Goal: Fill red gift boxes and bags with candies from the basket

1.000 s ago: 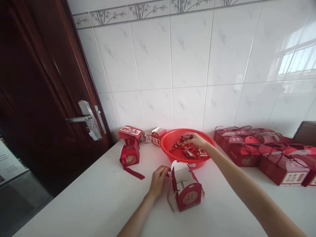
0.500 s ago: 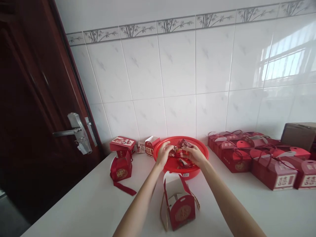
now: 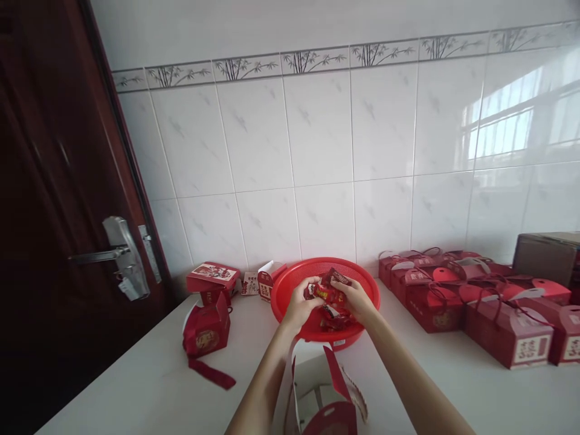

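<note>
Seen from the wearer's own head, two bare forearms reach forward from the lower edge and lean in toward each other, so that the left hand (image 3: 299,309) and the right hand (image 3: 361,302) meet over a round red plastic basket (image 3: 284,296). The wrapped sweets (image 3: 333,296), in shiny red and dark brown wrappers, are bunched between the two hands above the middle of the basket, and more lie in the basket just below. The left hand comes in from the left, its thumb on the near side and its fingers curled around the far side, pinching the left edge of the bunch. The right hand mirrors it, back of the hand turned outward and fingers bent inward, closed on the right edge, near a dark packet on top; the exact place of each right fingertip cannot be told, since the sweets and the hand itself hide some of them. Both wrists are nearly straight. Nearer the viewer, between the forearms, stands an open red box (image 3: 333,418) with a white inside and a twisted cord handle (image 3: 354,393), partly cut off by the lower edge. On the white table (image 3: 149,377), a red box with a ribbon (image 3: 211,329) sits to the left, and rows of closed red boxes (image 3: 435,308) stand to the right.
</note>
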Motion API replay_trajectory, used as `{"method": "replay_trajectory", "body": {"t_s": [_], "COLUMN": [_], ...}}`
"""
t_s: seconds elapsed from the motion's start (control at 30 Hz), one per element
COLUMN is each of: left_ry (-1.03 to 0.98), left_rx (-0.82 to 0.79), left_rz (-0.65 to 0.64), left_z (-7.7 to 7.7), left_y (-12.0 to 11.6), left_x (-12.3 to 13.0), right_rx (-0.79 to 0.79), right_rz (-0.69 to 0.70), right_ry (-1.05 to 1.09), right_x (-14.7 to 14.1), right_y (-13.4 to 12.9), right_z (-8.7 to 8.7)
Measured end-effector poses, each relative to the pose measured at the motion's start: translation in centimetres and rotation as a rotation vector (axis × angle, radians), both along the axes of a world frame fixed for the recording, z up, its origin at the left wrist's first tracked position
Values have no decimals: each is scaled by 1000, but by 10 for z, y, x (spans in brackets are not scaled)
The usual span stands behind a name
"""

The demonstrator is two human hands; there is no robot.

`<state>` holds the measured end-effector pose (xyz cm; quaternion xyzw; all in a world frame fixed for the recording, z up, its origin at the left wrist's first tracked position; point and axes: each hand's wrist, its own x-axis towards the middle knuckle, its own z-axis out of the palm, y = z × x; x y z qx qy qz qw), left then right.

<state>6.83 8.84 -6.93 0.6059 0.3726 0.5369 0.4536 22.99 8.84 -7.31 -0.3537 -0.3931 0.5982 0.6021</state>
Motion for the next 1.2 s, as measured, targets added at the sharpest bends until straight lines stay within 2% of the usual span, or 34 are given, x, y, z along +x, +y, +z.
{"method": "replay_trajectory", "body": {"t_s": [0.23,0.33,0.43,0.6,0.73,0.9,1.03,1.2], "left_ry": [-8,-14,-3,-55,-35,-2,-52,-46], "left_rx": [-209,-248,-247,-207,-217,-259,-285,-183], "left_rz": [-53,-58,-44,94,153,104,63,41], "left_z": [0,2,3,4,9,11,10,7], "left_y": [-6,-6,-5,-4,-8,-12,-10,-8], "left_x": [5,7,7,8,9,10,9,8], "right_rx": [-16,-21,-35,-68,-59,-56,-63,-52], "right_rz": [33,46,32,3,40,27,49,79], "right_ry": [-49,-67,-65,-28,-40,-33,-69,-83], "right_x": [0,-1,-1,0,1,1,0,1], "right_y": [-1,-2,-4,-6,-6,-7,-9,-11], "right_z": [1,3,5,7,7,7,9,10]}}
